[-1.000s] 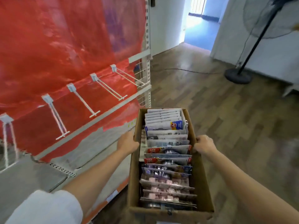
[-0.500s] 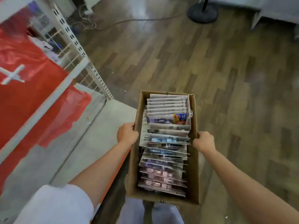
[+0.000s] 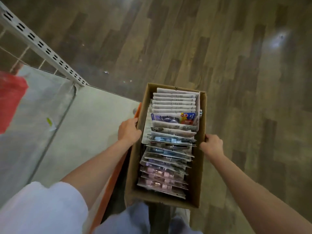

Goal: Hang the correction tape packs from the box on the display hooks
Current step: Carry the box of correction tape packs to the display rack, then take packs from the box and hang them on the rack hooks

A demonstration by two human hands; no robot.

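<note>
Two hands carry the cardboard box (image 3: 200, 166): my left hand (image 3: 129, 131) and right hand (image 3: 211, 144) each close a grip on one long wall. Between them, correction tape packs (image 3: 168, 149) stand filed inside, above the wooden floor (image 3: 236, 65).

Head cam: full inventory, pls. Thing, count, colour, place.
box: one, brown cardboard, centre, held at both long sides
packs: a full row, too many to count; white far, blue and purple middle, pink near; upright in the box
shelf: one, grey with orange edge, left of the box
upright: one, white slotted, top left
plastic: one sheet, red, far left
floor: brown wood pattern
left hand: on the box's left wall
right hand: on its right wall
sleeve: white, bottom left
</note>
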